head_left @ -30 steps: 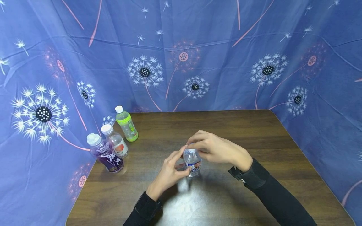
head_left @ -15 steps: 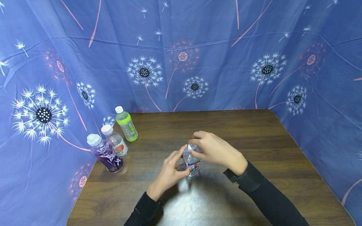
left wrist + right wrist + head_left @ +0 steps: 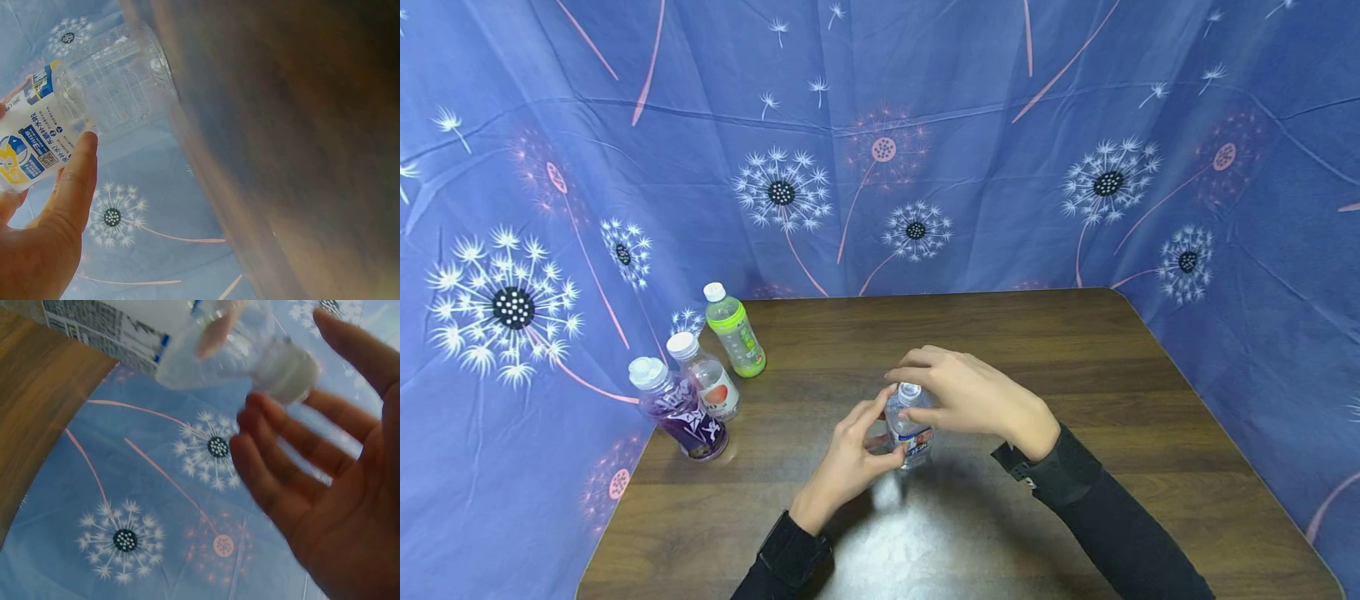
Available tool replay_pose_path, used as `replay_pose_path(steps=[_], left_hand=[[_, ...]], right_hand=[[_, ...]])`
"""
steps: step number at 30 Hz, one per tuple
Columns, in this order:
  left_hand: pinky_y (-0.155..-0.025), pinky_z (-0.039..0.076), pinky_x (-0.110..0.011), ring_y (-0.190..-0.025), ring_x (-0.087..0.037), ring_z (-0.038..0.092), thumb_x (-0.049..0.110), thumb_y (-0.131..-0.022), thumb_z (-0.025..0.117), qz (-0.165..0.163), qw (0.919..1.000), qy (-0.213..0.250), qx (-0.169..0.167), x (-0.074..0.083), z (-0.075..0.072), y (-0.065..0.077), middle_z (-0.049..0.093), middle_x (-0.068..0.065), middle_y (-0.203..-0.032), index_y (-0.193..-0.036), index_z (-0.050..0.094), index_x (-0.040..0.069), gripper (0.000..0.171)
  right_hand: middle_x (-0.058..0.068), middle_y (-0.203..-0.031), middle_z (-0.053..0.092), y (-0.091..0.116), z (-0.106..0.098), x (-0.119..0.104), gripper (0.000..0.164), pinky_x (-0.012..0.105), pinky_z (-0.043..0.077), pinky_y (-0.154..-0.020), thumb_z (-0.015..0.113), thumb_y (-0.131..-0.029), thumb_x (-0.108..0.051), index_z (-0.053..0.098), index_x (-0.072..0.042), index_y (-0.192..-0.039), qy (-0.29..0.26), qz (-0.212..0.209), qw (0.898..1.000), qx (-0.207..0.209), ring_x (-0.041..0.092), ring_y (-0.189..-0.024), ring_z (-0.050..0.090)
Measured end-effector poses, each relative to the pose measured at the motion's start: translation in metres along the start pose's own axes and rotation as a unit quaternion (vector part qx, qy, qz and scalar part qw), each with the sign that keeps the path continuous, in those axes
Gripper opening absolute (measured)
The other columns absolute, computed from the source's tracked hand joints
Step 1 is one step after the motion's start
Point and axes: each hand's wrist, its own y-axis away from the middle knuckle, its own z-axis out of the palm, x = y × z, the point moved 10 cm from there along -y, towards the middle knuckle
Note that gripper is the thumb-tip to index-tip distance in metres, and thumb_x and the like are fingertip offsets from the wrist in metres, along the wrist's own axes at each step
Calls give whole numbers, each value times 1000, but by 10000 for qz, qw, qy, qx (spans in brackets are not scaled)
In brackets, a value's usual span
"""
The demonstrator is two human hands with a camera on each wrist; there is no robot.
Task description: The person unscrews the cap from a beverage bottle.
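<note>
A clear plastic bottle [image 3: 917, 448] with a white and blue label stands upright near the middle of the table. My left hand [image 3: 847, 462] grips its side, thumb at the label; the left wrist view shows fingers along the label [image 3: 44, 140]. Over the bottle's top is my right hand [image 3: 973, 396], its thumb apart from the fingers. In the right wrist view the white cap [image 3: 289, 372] sits on the bottle's neck, with fingertips [image 3: 256, 403] right at its edge and the thumb held away from it.
Three other bottles stand at the table's left edge: a purple one [image 3: 696, 425], a clear one with a peach-coloured fruit on its label [image 3: 721, 393], and a green one [image 3: 741, 343]. A blue dandelion-print cloth [image 3: 1000, 167] hangs behind and beside the wooden table [image 3: 1075, 350].
My right hand's fingers closed in on the cap, then spread from it again, uncovering the cap. The left hand and the bottle have stayed in place.
</note>
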Motion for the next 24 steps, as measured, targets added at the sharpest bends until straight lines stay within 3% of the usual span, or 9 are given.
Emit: replay_pose_path(steps=[3, 9, 14, 24], left_hand=[[-88, 66, -33, -121, -29, 63, -4, -83, 82, 87, 9999, -18, 82, 1, -1, 0, 60, -9, -134, -162, 40, 20, 93], [-88, 65, -33, -122, -30, 64, -4, -82, 82, 94, 9999, -38, 96, 0, -1, -1, 59, -9, -135, -162, 41, 21, 94], [-89, 65, -35, -123, -31, 63, -4, -83, 82, 50, 10000, -34, 32, -1, 1, 0, 58, -11, -136, -164, 37, 21, 95], [-89, 65, -35, -122, -30, 63, -2, -84, 81, -5, 9999, -85, 61, -1, 0, 1, 59, -10, -134, -164, 36, 23, 95]], right_hand=[[0, -137, 66, 3, -3, -7, 42, 38, 61, -100, 76, -95, -19, 70, -19, -137, -235, -467, 9985, -166, 18, -127, 63], [1, -133, 70, 5, -8, -19, 47, 33, 63, -91, 66, -88, 9, 78, -19, -124, -205, -990, 9948, -159, 18, -125, 65], [1, -126, 73, 4, -9, -19, 40, 31, 62, -95, 68, -89, 9, 81, -17, -117, -256, -1024, 9943, -128, 17, -115, 66], [-1, -119, 72, 5, -6, -14, 32, 27, 59, -83, 76, -94, -4, 77, -16, -124, -23, -775, 9970, 82, 15, -101, 61]])
